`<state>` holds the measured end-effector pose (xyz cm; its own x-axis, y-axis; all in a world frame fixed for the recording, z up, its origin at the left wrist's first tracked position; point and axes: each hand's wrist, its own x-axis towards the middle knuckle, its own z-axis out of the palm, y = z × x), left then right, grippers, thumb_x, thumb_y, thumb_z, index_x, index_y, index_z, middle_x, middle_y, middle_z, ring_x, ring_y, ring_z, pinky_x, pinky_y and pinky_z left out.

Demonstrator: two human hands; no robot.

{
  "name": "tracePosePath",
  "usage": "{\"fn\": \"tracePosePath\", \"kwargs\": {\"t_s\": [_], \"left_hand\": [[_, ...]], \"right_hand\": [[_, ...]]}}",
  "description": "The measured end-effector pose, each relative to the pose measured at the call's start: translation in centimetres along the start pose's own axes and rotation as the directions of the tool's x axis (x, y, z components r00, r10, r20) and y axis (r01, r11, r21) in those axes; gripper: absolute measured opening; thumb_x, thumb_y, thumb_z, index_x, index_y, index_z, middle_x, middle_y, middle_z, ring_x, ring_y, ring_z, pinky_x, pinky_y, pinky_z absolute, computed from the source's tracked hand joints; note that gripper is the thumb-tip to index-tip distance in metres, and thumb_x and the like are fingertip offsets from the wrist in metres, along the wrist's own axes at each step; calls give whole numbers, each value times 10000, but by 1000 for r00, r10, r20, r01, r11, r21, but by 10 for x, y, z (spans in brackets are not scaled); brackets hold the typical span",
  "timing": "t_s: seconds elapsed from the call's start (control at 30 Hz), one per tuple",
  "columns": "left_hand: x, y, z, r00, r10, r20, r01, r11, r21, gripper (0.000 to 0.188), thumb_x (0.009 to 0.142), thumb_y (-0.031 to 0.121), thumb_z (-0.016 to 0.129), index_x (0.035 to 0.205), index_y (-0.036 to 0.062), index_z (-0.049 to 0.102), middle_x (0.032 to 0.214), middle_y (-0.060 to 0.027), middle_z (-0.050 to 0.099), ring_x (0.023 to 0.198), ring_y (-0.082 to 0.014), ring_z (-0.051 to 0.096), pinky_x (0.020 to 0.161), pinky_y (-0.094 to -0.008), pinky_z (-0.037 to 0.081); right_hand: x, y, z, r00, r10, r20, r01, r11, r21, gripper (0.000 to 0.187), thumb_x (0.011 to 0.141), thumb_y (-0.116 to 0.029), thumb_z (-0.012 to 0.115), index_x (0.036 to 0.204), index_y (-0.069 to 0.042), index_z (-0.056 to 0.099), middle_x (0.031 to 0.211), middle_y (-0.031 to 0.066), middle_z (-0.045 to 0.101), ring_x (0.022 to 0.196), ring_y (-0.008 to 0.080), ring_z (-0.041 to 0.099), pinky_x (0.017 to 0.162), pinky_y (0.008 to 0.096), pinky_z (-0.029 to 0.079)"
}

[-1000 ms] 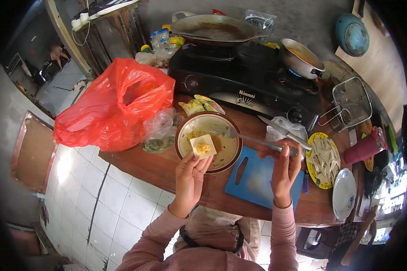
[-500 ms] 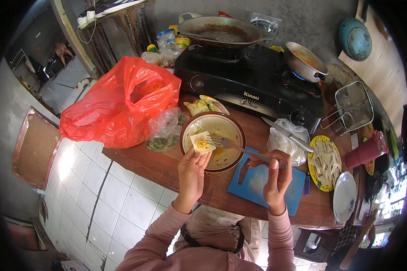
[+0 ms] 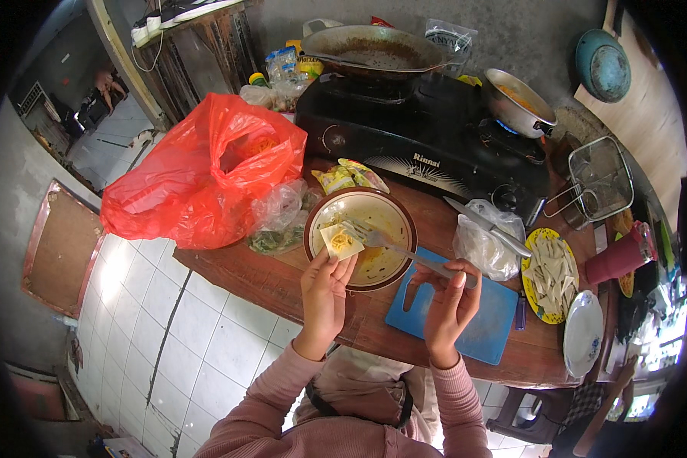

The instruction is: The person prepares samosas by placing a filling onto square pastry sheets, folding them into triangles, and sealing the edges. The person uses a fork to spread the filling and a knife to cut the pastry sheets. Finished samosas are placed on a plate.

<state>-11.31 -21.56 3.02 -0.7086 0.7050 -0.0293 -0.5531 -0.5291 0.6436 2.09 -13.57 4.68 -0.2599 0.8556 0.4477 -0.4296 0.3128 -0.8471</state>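
A pale square dough wrapper (image 3: 353, 250) with a small yellow heap of filling rests on the fingertips of my left hand (image 3: 322, 298), which pinches its near edge over the bowl. My right hand (image 3: 447, 311) grips a metal fork (image 3: 414, 254) by the end of its handle. The tines point left, just beyond the filling and above the bowl's inside. Under both stands a cream bowl (image 3: 393, 221) with a brown rim, smeared with yellow-brown leftovers. Below my right hand lies a blue cutting board (image 3: 490, 319).
A black two-burner stove (image 3: 412, 130) bears a wok (image 3: 374, 52) and a lit-burner pan (image 3: 520, 103). Left of the bowl sits a red plastic bag (image 3: 198, 183). To the right are a knife (image 3: 504, 238), a yellow plate (image 3: 532, 294) of pale folded pieces, a white plate (image 3: 582, 336) and a pink tumbler (image 3: 622, 256).
The fork's tines have lifted off the filling and shifted up and slightly left over the bowl. My right hand has moved a little left and nearer me. My left hand stays nearly still.
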Motion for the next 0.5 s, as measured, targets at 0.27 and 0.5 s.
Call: {"fn": "tracePosePath", "kwargs": {"t_s": [0.27,0.5], "left_hand": [[1,5,0,998,-51,-35,49,997,-54,330,886,11,424,1193,-109,450,1222,-199,527,1153,-278,525,1059,-382,370],[1,9,-1,998,-56,-35,53,996,-70,328,879,6,430,1184,-112,459,1224,-196,527,1159,-277,520,1060,-391,368]], "right_hand": [[6,-8,3,994,92,-59,-86,992,93,294,994,-282,352,1034,2,417,804,214,630,689,248,630,667,328,510],[18,-16,5,999,4,-41,-1,998,67,313,985,-306,370,1039,0,408,789,203,614,610,230,610,388,254,430]]}}
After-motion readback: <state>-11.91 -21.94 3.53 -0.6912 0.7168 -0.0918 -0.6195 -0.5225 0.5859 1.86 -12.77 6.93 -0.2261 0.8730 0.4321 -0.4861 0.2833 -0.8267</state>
